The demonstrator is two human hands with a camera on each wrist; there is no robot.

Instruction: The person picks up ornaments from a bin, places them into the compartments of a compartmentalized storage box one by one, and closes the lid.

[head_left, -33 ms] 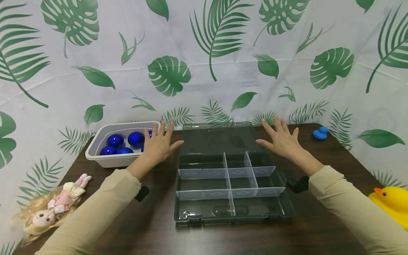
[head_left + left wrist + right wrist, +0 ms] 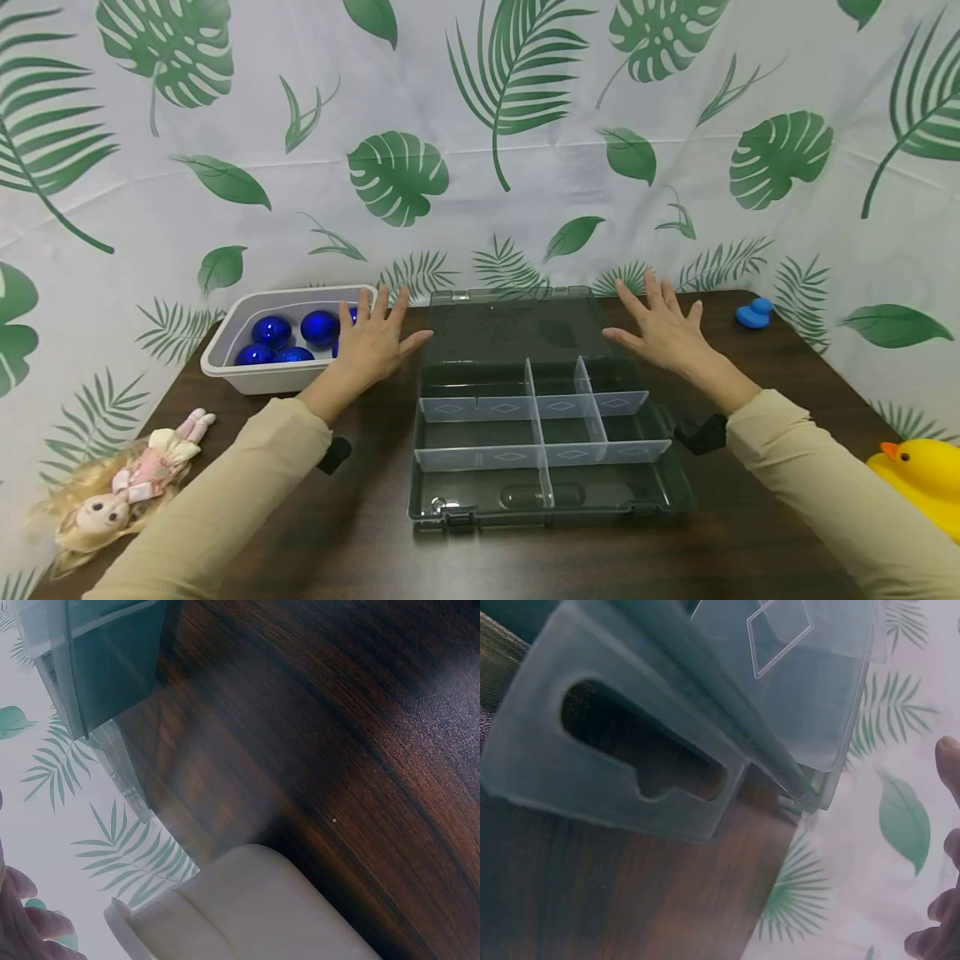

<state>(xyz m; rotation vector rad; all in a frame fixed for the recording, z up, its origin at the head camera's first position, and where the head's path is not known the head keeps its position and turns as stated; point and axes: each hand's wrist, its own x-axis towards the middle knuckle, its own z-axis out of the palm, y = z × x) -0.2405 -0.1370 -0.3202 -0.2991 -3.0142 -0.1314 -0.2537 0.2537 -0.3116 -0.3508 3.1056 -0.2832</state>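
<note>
My left hand is held up with fingers spread, overlapping the right end of a light grey tub in the head view. Shiny blue balls lie inside that tub, some hidden behind the hand. Between my hands sits a smoky clear compartment box, its lid laid back toward the wall. Pale dividers split it into several sections. My right hand, also spread and holding nothing, hovers by the lid's right side. In the right wrist view a slotted tab juts from the box's side.
A doll with blonde hair lies at the left edge of the dark wooden table. At the far right corner stands a small blue duck. A big yellow duck is near my right sleeve. A leaf-print cloth hangs behind.
</note>
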